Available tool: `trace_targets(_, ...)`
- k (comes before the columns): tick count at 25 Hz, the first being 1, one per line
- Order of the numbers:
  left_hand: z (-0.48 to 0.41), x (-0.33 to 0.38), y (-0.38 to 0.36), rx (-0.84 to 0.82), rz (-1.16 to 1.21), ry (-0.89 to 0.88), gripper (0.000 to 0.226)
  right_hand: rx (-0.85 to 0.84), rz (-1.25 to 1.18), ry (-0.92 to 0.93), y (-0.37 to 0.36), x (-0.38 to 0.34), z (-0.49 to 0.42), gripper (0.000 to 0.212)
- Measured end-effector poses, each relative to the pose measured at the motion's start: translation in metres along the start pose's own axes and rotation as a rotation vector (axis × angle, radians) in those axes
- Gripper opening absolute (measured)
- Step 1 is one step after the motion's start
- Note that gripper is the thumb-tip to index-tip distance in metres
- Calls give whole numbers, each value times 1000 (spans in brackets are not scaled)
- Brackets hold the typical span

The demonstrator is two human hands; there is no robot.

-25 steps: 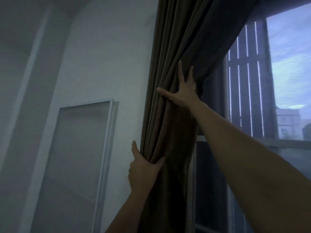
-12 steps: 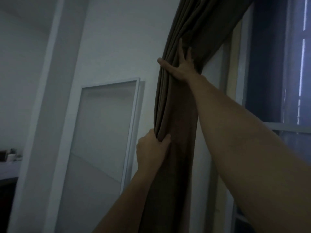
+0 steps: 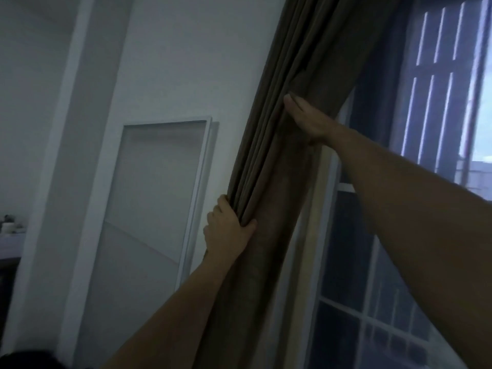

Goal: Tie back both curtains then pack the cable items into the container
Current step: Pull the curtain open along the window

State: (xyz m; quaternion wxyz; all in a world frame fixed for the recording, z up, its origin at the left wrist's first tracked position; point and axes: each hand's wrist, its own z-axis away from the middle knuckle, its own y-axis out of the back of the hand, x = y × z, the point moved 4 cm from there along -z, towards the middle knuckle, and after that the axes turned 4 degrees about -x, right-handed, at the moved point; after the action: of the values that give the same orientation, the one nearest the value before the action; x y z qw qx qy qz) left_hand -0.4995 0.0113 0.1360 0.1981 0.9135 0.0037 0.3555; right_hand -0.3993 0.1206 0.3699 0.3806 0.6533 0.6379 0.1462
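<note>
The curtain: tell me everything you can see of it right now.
The curtain is a dark brown, heavy-looking cloth, gathered into a bundle of long vertical folds that leans from upper right to lower left between the white wall and the window. The left hand is closed around the folds low down; the right hand presses flat against the bundle higher up. No tie-back is visible on it.

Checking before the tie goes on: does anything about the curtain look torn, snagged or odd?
Nothing stands out. The curtain is bunched in neat folds, left hand gripping them low, right hand pressing flat higher up. No tie visible.
</note>
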Motion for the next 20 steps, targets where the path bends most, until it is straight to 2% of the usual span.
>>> trace_targets(2,17,24,0,-22,-69,1,106,-21,10,-18,23,0,32,108)
trace_targets(3,27,38,1,-30,-66,-11,111,-32,30,-12,35,-3,54,102)
trace_targets(5,47,71,2,-46,-25,-66,112,-33,108,20,61,-4,98,71)
trace_targets(7,67,101,3,-28,33,-144,104,16,163,18,91,10,139,57)
trace_targets(11,128,186,3,32,173,-418,77,221,336,-123,165,34,257,62)
trace_targets(15,175,275,-18,-88,332,-543,65,369,589,-229,234,50,377,64)
trace_targets(18,208,346,-41,-171,445,-645,66,571,868,-326,287,55,456,58)
trace_targets(20,227,386,-59,-229,544,-662,65,685,1042,-416,304,63,501,62)
